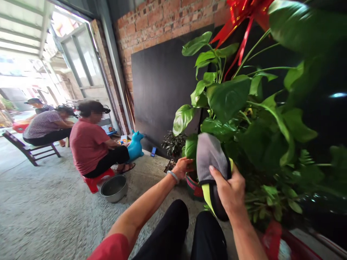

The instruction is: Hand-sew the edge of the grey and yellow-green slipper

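My right hand (231, 187) grips a folded grey cloth (213, 155) with lime-green and black parts, its thumb pressed on the grey face. Left of the cloth, my left hand (183, 168), with a pale bracelet at the wrist, has its fingers curled at the lower edge of a green leaf (191, 147); some fingertips are hidden behind it. The leaf belongs to a large broad-leaved plant (229, 97). Below my left hand is a pot (194, 187) with a reddish band, partly covered by the cloth.
A red ribbon bow (245, 18) hangs over the plant. A small dark-leaved plant (173, 144) stands behind my left hand. To the left are a metal basin (114, 188), a blue animal-shaped seat (135, 146), a seated person in red (89, 144) and two more people beyond.
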### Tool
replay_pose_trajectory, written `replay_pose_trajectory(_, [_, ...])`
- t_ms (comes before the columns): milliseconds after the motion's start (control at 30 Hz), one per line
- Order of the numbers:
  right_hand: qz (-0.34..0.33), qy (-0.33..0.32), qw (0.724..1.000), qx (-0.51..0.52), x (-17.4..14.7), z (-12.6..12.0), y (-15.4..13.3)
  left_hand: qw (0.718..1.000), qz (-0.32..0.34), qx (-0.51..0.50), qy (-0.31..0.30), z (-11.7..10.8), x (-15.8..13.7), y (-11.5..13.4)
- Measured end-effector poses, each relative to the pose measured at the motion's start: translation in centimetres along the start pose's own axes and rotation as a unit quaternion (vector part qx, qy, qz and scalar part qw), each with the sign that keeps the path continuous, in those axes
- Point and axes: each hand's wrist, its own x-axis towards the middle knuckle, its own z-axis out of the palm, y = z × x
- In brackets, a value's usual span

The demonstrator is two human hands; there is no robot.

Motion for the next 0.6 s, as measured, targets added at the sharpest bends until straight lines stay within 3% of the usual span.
replay_pose_trajectory(67, [-0.016,-0.013,1.000,0.019,1.3,1.5,-1.0,1.000,0.007,-0.013,-0.025,0.8,-0.2,-0.2])
replay_pose_trajectory(167, [0.060,-0.011,0.996,0.057,1.8,2.7,1.4,1.000,0.008,-0.008,-0.023,1.0,-0.4,-0.3])
replay_pose_trajectory(267, [0.180,0.040,0.981,0.052,-0.8,1.2,5.0,1.000,-0.001,-0.001,0.006,-1.0,-0.7,-0.4])
replay_pose_trajectory(333, [0.237,0.044,0.970,0.033,-3.2,-1.1,5.5,0.999,-0.019,0.027,-0.009,-2.8,-1.4,-0.8])
replay_pose_trajectory(400, [0.246,-0.001,0.969,0.025,-4.8,-3.6,4.0,0.989,-0.052,0.101,-0.091,-4.0,-2.4,-1.2])
replay_pose_trajectory(467, [0.224,-0.039,0.973,0.033,-5.0,-5.8,0.9,0.960,-0.083,0.185,-0.194,-4.0,-3.6,-1.3])
replay_pose_trajectory(533, [0.214,-0.004,0.975,0.054,-4.0,-7.3,-2.4,0.941,-0.081,0.217,-0.246,-2.5,-4.5,-0.5])
replay_pose_trajectory(600, [0.201,0.066,0.973,0.093,-2.5,-8.0,-5.2,0.955,-0.031,0.189,-0.225,0.0,-4.7,1.2])
